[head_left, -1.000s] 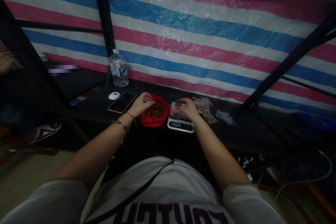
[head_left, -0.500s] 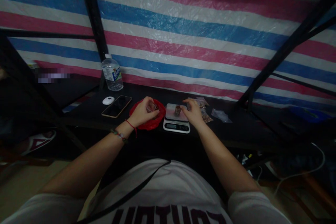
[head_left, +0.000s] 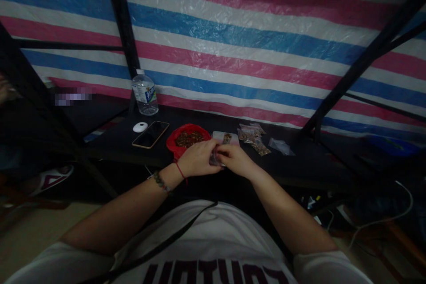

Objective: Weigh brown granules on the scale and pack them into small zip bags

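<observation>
My left hand [head_left: 199, 158] is closed on a small clear plastic bag [head_left: 214, 158], held in front of the kitchen scale. My right hand [head_left: 235, 158] meets it there, its fingers pinched at the bag's upper edge. What is inside the bag is hard to make out. Behind the hands, the scale [head_left: 218, 136] is partly covered, and its display is hidden. On its plate stands a small container of brown bits [head_left: 227, 138]. Just left of it, a red plastic bag [head_left: 172, 145] lies open around a heap of small brown pieces [head_left: 189, 138].
Several filled zip bags [head_left: 252, 134] lie right of the scale, with flat clear bags [head_left: 281, 146] beyond them. On the left are a phone [head_left: 151, 134], a white round case [head_left: 140, 127] and a water bottle [head_left: 145, 93]. Black metal posts [head_left: 121, 17] frame the striped sheet.
My left hand has moved right, out of the red bag, uncovering the brown heap. My right hand has come left and down from beside the scale, and both hands now meet at the small bag.
</observation>
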{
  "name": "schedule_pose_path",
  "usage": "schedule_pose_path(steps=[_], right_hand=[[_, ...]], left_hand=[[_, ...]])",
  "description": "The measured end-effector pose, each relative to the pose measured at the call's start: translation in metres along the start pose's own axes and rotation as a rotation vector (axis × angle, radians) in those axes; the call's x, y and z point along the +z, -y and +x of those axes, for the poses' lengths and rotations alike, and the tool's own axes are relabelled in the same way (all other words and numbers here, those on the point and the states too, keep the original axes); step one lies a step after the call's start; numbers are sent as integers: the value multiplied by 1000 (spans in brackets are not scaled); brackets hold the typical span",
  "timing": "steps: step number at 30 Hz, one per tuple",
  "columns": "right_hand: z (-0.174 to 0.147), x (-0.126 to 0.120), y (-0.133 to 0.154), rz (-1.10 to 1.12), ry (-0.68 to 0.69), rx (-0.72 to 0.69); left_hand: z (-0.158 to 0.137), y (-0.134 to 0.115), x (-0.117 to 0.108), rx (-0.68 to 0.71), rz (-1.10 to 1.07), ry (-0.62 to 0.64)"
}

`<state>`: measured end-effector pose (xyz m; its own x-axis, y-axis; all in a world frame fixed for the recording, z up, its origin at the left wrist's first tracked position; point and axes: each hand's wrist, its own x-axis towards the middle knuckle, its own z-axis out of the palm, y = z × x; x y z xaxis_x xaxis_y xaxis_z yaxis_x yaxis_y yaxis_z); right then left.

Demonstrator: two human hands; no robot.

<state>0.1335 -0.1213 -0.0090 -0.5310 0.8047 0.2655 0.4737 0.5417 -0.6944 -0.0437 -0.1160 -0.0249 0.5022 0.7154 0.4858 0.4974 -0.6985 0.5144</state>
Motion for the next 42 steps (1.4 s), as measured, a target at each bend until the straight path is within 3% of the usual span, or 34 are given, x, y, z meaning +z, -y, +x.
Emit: schedule_pose_path(steps=[3, 7, 10, 19, 26, 34, 42], right_hand=[[-1, -13, -8, 22, -37, 0], [-2, -30, -19, 138, -72, 31], [-3, -35, -24, 197, -72, 55], [-2, -39, -31, 112, -147, 98], [-4, -38, -20, 199, -94, 63], [-3, -38, -24, 162, -4, 88], [-3, -39, -22, 305, -38, 67]], left_hand=[[3, 16, -2, -27, -165, -24], [9, 41, -1, -198, -591, -69], [12, 49, 1, -279, -751, -59], [14, 47, 3, -297, -815, -124], [8, 31, 1, -433, -1119, 47], [10, 30, 6, -446, -1167, 9], [7, 34, 2, -447, -1272, 150]])
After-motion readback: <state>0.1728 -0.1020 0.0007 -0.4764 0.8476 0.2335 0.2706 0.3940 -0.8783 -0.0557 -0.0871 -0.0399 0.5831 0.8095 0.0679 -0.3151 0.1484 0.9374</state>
